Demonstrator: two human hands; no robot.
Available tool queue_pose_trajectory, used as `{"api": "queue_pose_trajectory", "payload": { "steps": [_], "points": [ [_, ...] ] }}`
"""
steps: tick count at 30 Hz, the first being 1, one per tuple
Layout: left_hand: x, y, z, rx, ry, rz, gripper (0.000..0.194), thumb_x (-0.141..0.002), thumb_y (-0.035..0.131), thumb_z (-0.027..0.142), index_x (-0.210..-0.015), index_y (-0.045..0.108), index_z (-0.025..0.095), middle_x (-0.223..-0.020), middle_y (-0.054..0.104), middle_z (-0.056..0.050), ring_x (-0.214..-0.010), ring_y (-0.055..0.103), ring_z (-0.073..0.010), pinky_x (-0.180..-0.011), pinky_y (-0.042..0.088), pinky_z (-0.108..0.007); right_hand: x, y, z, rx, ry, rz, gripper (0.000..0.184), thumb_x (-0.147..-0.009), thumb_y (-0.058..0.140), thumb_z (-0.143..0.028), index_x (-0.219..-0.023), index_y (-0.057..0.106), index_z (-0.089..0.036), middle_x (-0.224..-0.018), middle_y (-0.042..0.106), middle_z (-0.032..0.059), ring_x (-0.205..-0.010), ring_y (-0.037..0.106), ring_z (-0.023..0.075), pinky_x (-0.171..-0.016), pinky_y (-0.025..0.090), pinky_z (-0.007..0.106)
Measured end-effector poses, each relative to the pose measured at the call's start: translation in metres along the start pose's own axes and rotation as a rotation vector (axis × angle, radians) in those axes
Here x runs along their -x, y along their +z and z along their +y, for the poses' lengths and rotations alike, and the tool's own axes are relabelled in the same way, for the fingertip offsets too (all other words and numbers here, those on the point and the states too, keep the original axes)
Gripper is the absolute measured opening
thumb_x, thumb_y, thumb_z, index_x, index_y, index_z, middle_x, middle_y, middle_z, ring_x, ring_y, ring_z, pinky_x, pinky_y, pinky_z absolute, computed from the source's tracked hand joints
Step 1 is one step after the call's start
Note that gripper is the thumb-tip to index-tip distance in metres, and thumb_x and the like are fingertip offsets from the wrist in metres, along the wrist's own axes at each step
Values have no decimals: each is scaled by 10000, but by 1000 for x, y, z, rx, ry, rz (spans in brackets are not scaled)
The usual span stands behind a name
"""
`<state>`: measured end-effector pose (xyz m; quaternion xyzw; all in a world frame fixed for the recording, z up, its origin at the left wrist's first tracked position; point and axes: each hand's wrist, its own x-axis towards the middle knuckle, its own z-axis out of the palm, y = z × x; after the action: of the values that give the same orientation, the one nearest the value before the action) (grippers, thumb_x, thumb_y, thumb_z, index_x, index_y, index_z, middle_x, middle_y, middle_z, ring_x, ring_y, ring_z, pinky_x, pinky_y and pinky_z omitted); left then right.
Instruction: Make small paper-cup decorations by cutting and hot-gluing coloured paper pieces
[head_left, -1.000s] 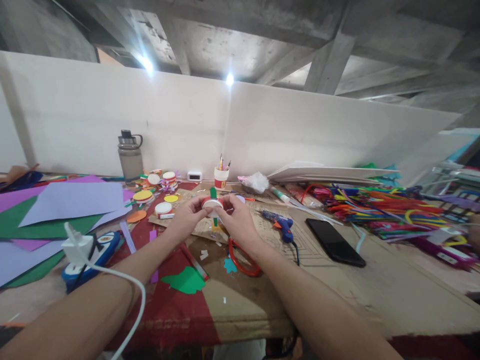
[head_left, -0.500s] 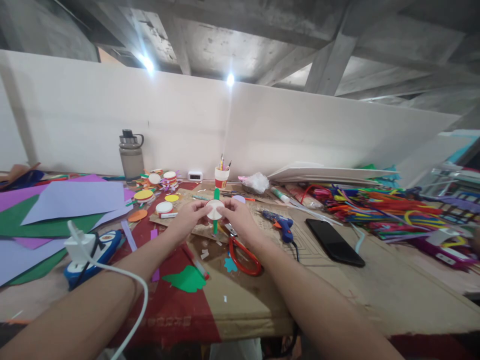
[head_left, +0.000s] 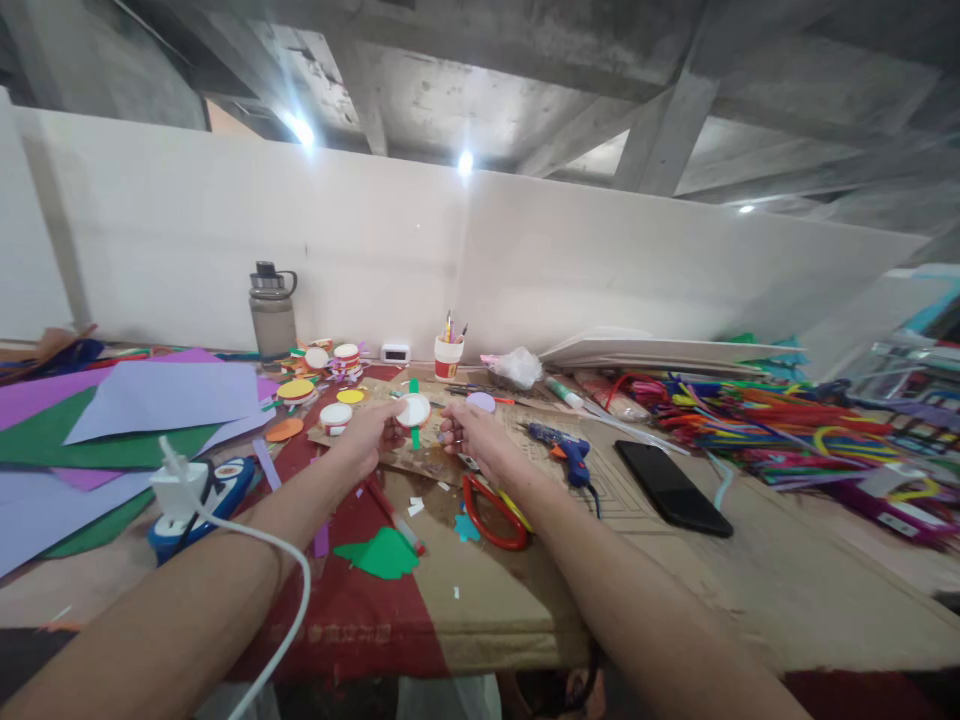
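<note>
My left hand (head_left: 369,438) pinches the edge of a round white disc (head_left: 415,410) with a reddish rim. Green strips stick out above and below the disc. A short distance to its right, my right hand (head_left: 480,440) is apart from it, fingers loosely bent and spread. Below that hand lie red-handled scissors (head_left: 496,525), their blades partly hidden. A lilac paper circle (head_left: 481,402) rests just beyond the right fingers. Near the left wrist is a white-topped round piece (head_left: 335,416).
A blue glue gun (head_left: 568,455) and black phone (head_left: 667,487) lie to the right, before a heap of colourful pipe cleaners (head_left: 765,420). At left are paper sheets (head_left: 161,400), a power strip (head_left: 225,490) and a bottle (head_left: 273,318). A white cable crosses my left forearm.
My right hand has let go of the disc and drawn away to the right. The disc, in my left hand, has shifted slightly left. The view has turned a little.
</note>
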<state>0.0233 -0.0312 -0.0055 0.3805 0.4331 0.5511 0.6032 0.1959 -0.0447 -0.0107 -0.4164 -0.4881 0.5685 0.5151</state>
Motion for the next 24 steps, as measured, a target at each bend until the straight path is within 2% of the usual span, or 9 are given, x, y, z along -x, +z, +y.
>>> {"api": "queue_pose_trajectory", "payload": {
  "steps": [9, 15, 18, 21, 24],
  "points": [
    [-3, -3, -1, -31, -4, -6, 118, -722, 664, 217, -754, 610, 116, -566, 599, -9, -433, 546, -90, -391, 442, -184, -3, -2, 3, 188, -86, -10, 254, -778, 572, -429, -781, 532, -179, -687, 542, -30, -551, 514, 78, -507, 415, 203],
    [-4, -4, -7, -140, 35, -32, 230, -658, 751, 292, -748, 644, 109, -560, 604, -25, -449, 538, -98, -414, 457, -202, -2, -3, 0, 300, -139, -18, 234, -807, 537, -395, -731, 499, -178, -661, 538, -36, -521, 496, 71, -509, 426, 200],
    [-3, -5, -6, -193, 80, -37, 303, -612, 779, 348, -770, 668, 115, -587, 619, -26, -474, 543, -100, -427, 448, -201, 1, -1, -3, 363, -102, -32, 202, -850, 506, -352, -756, 520, -174, -698, 578, -19, -520, 508, 66, -520, 446, 194],
    [-2, -5, -4, -276, 136, -88, 364, -610, 767, 417, -820, 693, 130, -626, 638, -26, -498, 551, -102, -441, 431, -197, 4, 3, -4, 381, -64, -74, 190, -881, 485, -321, -780, 547, -173, -728, 602, -3, -520, 526, 67, -507, 447, 192],
    [-1, -4, -6, -360, 179, -168, 407, -638, 733, 468, -889, 705, 149, -678, 659, -28, -508, 548, -102, -458, 422, -206, 3, 4, -3, 352, -78, -124, 143, -882, 502, -274, -796, 560, -175, -669, 577, -19, -515, 530, 73, -496, 445, 188]
  ]
}}
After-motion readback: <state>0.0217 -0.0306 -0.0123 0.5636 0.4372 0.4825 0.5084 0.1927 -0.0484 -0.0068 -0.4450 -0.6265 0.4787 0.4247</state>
